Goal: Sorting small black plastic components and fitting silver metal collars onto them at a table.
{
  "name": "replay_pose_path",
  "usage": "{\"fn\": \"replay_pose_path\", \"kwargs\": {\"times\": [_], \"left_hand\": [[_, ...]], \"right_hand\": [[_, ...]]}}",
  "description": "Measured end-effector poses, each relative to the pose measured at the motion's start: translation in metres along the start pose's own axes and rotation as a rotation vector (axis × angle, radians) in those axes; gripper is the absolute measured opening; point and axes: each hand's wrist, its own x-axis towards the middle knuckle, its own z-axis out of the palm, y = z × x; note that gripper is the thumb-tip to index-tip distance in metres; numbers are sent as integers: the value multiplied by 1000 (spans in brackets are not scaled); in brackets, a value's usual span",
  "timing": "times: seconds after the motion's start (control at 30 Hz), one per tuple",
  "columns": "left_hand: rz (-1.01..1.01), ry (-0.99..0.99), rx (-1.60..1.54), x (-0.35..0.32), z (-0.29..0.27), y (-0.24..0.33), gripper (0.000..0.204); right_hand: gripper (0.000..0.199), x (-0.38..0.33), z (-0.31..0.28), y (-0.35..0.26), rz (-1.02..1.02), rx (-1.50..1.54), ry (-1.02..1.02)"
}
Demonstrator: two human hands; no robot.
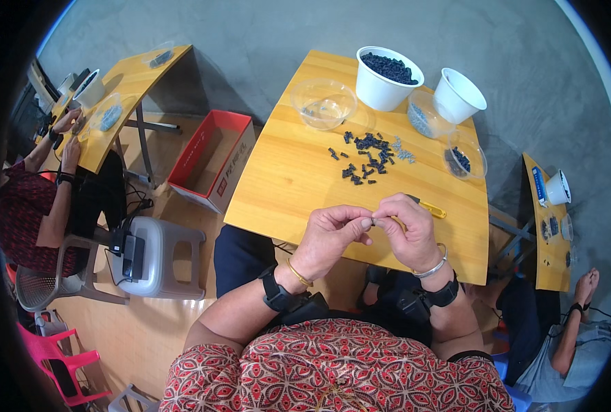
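Note:
My left hand (334,237) and my right hand (410,230) meet over the near edge of the wooden table (278,185). The thumbs and fingertips of both are pinched together on a small dark piece (373,222), mostly hidden by the fingers. Just beyond my right hand lies a yellow and black utility knife (430,208). Farther up the tabletop is a loose scatter of small black plastic parts (371,154). Tiny grey pieces (403,150) lie along its right side.
At the table's far side stand a white tub heaped with black parts (386,96), a white tub (462,96), a clear bowl (323,120), a bowl of grey pieces (425,122) and a bowl of black parts (466,165). A red box (213,158) sits left; other people work at both sides.

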Motion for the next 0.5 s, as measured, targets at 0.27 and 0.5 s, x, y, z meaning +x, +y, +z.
{"fn": "replay_pose_path", "kwargs": {"times": [0.27,0.5], "left_hand": [[-22,-45,-70,-1,-2,0,13],[21,-33,-140,-1,4,0,12]], "right_hand": [[8,-11,4,12,125,278,4],[6,-16,3,12,274,451,41]]}}
